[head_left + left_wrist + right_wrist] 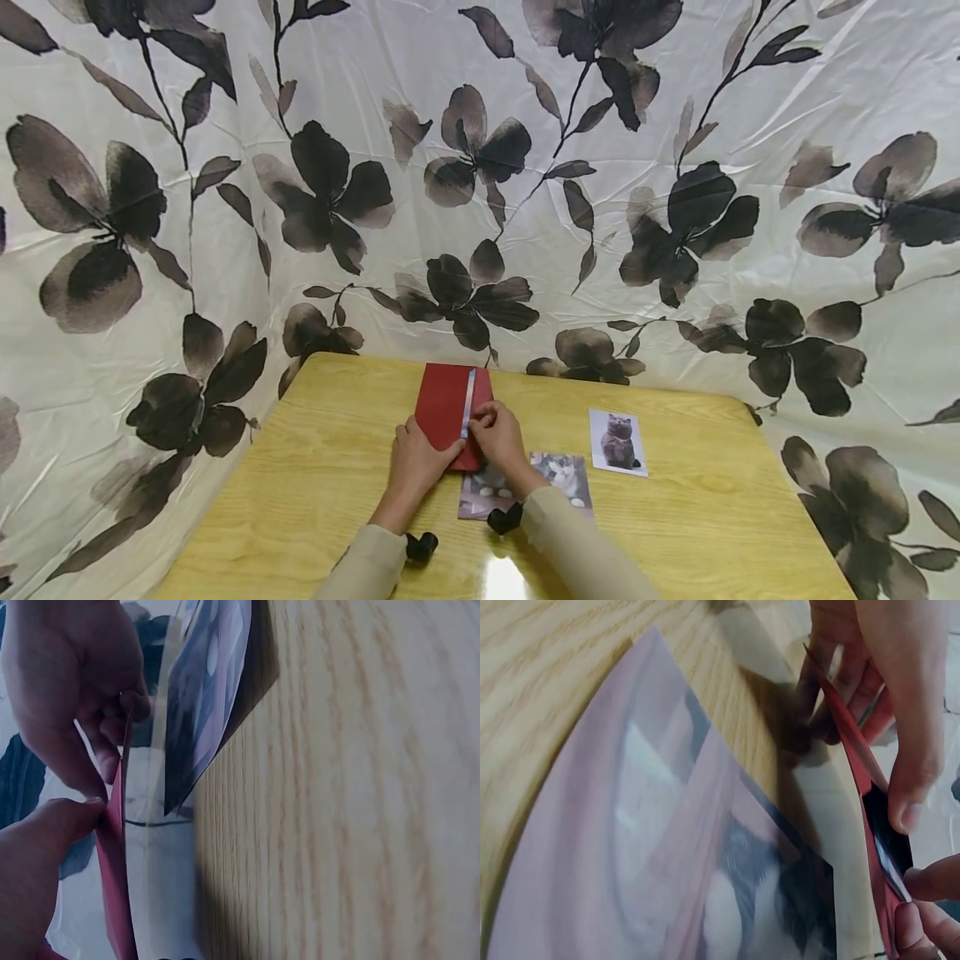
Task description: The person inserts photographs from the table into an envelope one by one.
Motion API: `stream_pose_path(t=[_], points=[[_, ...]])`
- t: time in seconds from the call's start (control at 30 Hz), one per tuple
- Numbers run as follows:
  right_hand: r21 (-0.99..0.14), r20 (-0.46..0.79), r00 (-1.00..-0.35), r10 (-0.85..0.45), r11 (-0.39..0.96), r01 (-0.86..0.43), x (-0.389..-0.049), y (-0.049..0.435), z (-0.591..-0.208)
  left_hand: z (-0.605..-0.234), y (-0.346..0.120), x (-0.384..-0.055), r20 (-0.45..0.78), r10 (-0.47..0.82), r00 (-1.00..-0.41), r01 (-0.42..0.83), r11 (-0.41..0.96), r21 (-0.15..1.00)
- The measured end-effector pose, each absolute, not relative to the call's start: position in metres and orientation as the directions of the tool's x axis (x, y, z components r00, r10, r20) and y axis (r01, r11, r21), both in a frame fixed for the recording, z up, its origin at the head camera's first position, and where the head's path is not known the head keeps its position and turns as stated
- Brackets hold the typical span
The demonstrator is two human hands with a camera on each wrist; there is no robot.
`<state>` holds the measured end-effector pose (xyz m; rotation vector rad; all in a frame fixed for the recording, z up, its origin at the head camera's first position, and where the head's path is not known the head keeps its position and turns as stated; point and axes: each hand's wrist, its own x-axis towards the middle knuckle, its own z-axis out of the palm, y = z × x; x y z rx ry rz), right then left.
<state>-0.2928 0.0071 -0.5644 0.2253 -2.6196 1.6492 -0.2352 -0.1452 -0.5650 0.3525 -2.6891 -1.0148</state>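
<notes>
A red envelope (444, 404) is held above the far middle of the table, seen nearly edge-on in both wrist views. Along its right part runs a narrow bluish-white strip of a photo (468, 396), with a red flap beyond. My left hand (415, 467) grips the envelope's near left side, thumb on top and fingers beneath, as the right wrist view shows. My right hand (501, 437) pinches the near end of the photo strip between thumb and finger at the envelope's opening. Most of that photo is hidden inside the red paper.
Under my right forearm lies a cat picture (567, 481), curling up off the wood in the wrist views. Farther right is a smaller photo of a dark cat (619, 442). The yellow wooden table (697, 500) ends at a floral cloth (480, 208) behind and at the sides.
</notes>
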Motion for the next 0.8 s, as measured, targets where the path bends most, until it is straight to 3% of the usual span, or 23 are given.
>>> stream_pose_path(t=[0.27, 0.8], points=[[-0.925, 0.107, -0.992, -0.068, 0.359, -0.125, -0.293, 0.027, -0.561, -0.567, -0.145, -0.235, 0.122, -0.322, -0.939, -0.156, 0.713, 0.683], [-0.875, 0.084, -0.996, 0.03, 0.48, -0.06, -0.3, 0.103, -0.561, -0.567, -0.146, -0.234, 0.115, -0.318, -0.941, -0.153, 0.703, 0.695]])
